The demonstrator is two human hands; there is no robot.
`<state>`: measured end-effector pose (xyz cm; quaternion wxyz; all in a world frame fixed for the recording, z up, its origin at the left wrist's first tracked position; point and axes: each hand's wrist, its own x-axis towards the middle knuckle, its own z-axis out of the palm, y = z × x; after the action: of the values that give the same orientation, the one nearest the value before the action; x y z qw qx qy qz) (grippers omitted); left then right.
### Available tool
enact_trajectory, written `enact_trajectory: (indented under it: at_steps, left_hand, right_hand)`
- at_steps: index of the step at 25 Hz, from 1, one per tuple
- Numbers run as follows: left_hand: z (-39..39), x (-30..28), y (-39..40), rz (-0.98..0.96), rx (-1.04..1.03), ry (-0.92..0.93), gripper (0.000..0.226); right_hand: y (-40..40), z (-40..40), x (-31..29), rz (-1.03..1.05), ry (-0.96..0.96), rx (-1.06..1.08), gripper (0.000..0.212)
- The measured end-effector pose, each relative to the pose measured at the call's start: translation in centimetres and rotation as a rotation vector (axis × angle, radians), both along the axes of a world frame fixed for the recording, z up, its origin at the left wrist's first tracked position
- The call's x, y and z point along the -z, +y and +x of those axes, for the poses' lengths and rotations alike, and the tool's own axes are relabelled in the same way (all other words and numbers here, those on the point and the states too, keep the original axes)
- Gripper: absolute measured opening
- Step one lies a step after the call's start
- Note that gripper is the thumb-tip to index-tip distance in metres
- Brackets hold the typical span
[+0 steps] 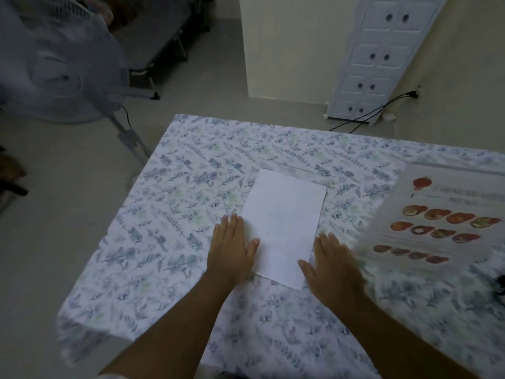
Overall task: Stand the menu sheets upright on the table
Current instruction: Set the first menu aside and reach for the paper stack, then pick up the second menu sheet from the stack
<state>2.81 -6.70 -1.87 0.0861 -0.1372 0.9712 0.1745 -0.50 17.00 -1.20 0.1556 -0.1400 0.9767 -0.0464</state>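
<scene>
No sheet is yet being stood upright. A blank sheet (pixel 282 228) is lying flat mid-table (pixel 191 187), flanked by the left hand (pixel 232 247) and right hand (pixel 332 265), both spread flat, nothing gripped. A printed menu (pixel 437 214) is lying flat at right.

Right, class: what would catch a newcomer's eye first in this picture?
A blank white paper sheet lies flat mid-table on the blue leaf-print tablecloth, with the left hand and right hand flat at its sides. A printed menu sheet with red food pictures lies at the right.
</scene>
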Motion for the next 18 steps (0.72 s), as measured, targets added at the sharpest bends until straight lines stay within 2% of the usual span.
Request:
enact_trajectory:
  at_steps: [2, 5, 7, 9, 11, 13, 15, 18]
  left_hand:
    - [-0.8, 1.5, -2.5, 0.026, -0.014, -0.074, 0.083]
    - [-0.8, 2.8, -3.8, 0.199, -0.031, -0.079, 0.084]
    - [-0.8, 3.1, -3.6, 0.304, -0.088, -0.003, 0.073]
    - [-1.5, 2.8, -3.4, 0.429, -0.241, 0.074, 0.056]
    - [-2.4, 2.4, -3.6, 0.564, -0.385, 0.109, 0.033]
    - [-2.6, 1.7, -4.3, 0.732, -0.478, 0.098, 0.011]
    - [-2.2, 0.4, -5.0, 0.873, -0.558, 0.048, 0.013]
    - [-1.3, -2.1, -5.7, 0.962, -0.597, 0.063, 0.021]
  right_hand:
    - [-1.8, 0.1, 1.1, 0.027, -0.059, 0.104, 0.08]
    - [-4.2, 0.0, 1.8, -0.199, -0.097, 0.424, 0.067]
    - [-5.2, -0.8, 1.9, -0.451, -0.159, 0.671, 0.05]
    - [-5.6, -1.3, 1.9, -0.764, -0.273, 0.938, 0.035]
    - [-5.3, -1.7, 1.4, -0.937, -0.399, 1.099, 0.028]
    - [-4.4, -1.8, 0.6, -1.097, -0.52, 1.164, 0.024]
    - [-3.5, -1.8, -0.4, -1.246, -0.597, 1.145, 0.02]
    - [-1.7, -1.3, -2.1, -1.356, -0.564, 0.975, 0.022]
